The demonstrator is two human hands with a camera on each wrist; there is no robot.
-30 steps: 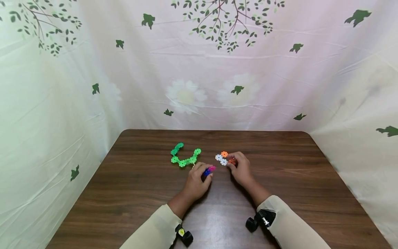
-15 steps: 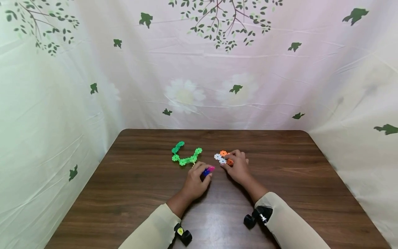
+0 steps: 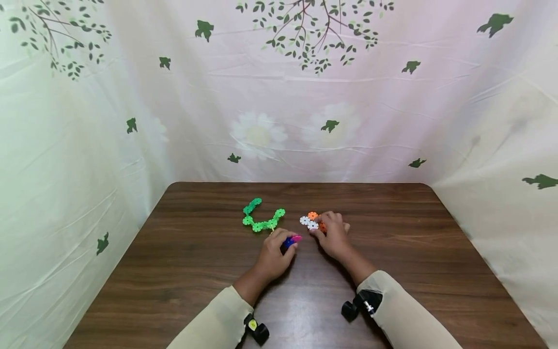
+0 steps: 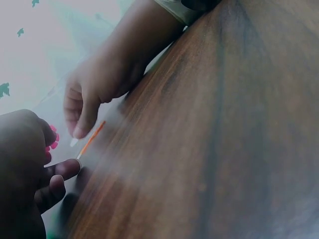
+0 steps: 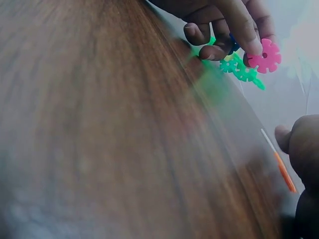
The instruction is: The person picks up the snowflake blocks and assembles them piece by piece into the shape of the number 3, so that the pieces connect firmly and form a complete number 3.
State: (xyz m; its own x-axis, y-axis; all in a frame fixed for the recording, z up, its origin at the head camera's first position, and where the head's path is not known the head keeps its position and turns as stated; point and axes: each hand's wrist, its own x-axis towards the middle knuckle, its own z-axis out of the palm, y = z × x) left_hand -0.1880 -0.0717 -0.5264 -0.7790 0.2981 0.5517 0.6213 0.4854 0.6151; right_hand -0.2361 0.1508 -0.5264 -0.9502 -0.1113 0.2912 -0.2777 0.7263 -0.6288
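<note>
A chain of green notched plastic flower discs [image 3: 257, 226] curves in an open loop on the table. Its near end, with a bit of yellow showing, runs beneath my left hand [image 3: 271, 254]. That hand pinches a pink notched disc [image 5: 265, 56] and a blue disc [image 3: 288, 241] between thumb and fingers. To its right, my right hand [image 3: 334, 237] has curled thumb and fingers on a small cluster of white discs [image 3: 305, 220] and orange discs [image 3: 312, 215], low over the table. The fingers cover part of an orange disc. In the left wrist view an orange disc [image 4: 93, 137] shows edge-on.
The brown wood-grain table [image 3: 183, 271] reaches back to a pale printed curtain [image 3: 279, 165], which also hangs on both sides. Black wrist cameras are strapped over the left sleeve [image 3: 213, 320] and right sleeve [image 3: 405, 310].
My right hand has shifted slightly left, its thumb and fingers moving further over the white and orange discs. The left hand stays nearly still with the pink and blue discs.
</note>
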